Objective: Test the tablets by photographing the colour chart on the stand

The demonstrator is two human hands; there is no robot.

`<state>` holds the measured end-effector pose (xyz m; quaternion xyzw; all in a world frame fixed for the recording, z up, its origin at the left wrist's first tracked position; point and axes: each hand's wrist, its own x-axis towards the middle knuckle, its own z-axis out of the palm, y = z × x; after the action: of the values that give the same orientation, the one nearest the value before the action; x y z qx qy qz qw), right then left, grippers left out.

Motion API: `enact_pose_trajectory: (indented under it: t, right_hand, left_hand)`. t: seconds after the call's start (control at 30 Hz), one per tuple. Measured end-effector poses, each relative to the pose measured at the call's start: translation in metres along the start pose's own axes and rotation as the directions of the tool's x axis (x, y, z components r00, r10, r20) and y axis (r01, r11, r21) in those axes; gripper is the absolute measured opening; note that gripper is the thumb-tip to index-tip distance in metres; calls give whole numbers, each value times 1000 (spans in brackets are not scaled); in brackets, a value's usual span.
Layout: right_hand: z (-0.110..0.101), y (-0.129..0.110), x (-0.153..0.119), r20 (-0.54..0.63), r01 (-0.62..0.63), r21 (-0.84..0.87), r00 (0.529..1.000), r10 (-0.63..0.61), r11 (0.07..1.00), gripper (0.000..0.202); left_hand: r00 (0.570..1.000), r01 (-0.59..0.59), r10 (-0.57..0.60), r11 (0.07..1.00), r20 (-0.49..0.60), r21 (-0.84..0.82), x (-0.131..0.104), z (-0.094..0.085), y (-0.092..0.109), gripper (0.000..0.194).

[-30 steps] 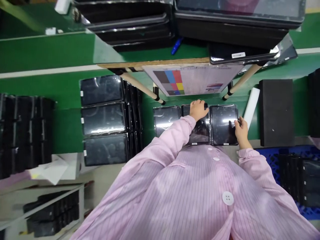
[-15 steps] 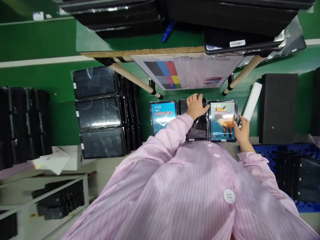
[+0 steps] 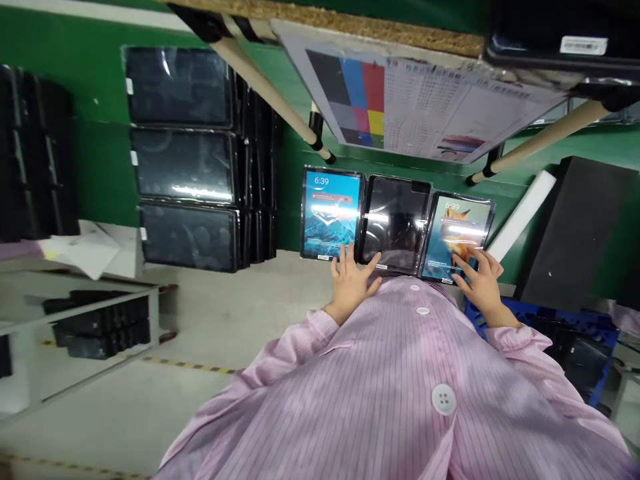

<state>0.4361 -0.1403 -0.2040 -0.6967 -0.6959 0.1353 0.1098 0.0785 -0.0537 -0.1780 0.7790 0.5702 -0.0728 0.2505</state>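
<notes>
Three tablets lie side by side on the green bench in front of my body. The left tablet is lit with a blue mountain picture and the time 6:39. A dark-screened tablet lies in the middle. The right tablet is lit with a fox picture. My left hand is open, its fingers spread over the near edges of the left and middle tablets. My right hand is open too, its fingertips at the lower right part of the fox screen.
Stacks of dark tablets stand on the bench to the left. A shelf on pale poles overhangs it, bearing a printed colour chart. A white bar and a black box lie at right, above a blue crate.
My left hand has drawn back from the middle tablet's top to the near edges. My right hand has moved from the fox tablet's side onto its screen. The view has shifted and tilted.
</notes>
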Motion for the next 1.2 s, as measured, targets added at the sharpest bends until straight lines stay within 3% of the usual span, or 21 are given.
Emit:
enact_pose_trajectory:
  t: [0.13, 0.33, 0.43, 0.5, 0.6, 0.67, 0.73, 0.8, 0.9, 0.97, 1.03, 1.13, 1.2]
  right_hand:
    - [-10, 7, -17, -1, 157, -71, 988, -158, 985, 42]
    - [-14, 2, -38, 63, 196, -45, 979, -193, 980, 41]
    - [-8, 2, -34, 94, 196, -31, 977, -193, 980, 39]
    - [-1, 7, -16, 95, 158, -39, 984, -154, 987, 36]
    - [9, 23, 35, -36, -63, -78, 998, 61, 995, 47]
    - [10, 39, 70, -254, -346, -7, 908, 333, 938, 51]
    - [6, 59, 92, -351, -429, 61, 836, 422, 901, 54]
    - [3, 78, 95, -362, -456, 101, 811, 460, 884, 55]
    - [10, 100, 72, -298, -582, 167, 740, 603, 796, 57]
    - [27, 107, 51, -247, -676, 189, 670, 700, 713, 62]
    - [49, 108, 35, -206, -725, 184, 632, 747, 664, 70]
    - [73, 105, 17, -157, -743, 154, 632, 759, 651, 73]
    - [72, 105, 7, -153, -715, 120, 673, 724, 689, 72]
  left_hand:
    - [999, 49, -49, 999, 9, -1, -12, 4, 2, 64]
    - [996, 90, -90, 996, 18, -5, -27, 7, 6, 59]
    - [996, 82, -82, 997, 19, -2, -20, 7, 7, 58]
    - [997, 70, -70, 998, 14, 3, 1, 2, 7, 57]
    - [997, 59, -58, 998, -47, 7, 59, -21, 3, 55]
    - [986, 80, -80, 997, -149, -8, 103, -44, -1, 58]
    - [955, 106, -115, 993, -275, -47, 136, -67, -6, 64]
    - [926, 71, -94, 995, -367, -74, 149, -82, -11, 68]
    - [914, -37, 8, 997, -405, -64, 133, -80, -14, 68]
    - [927, -84, 59, 995, -371, -50, 108, -63, -12, 64]
    - [945, -139, 116, 989, -306, -55, 79, -39, -8, 58]
    - [954, -240, 218, 967, -207, -86, 44, -4, -2, 50]
    - [952, -276, 258, 956, -164, -99, 26, 11, -3, 44]
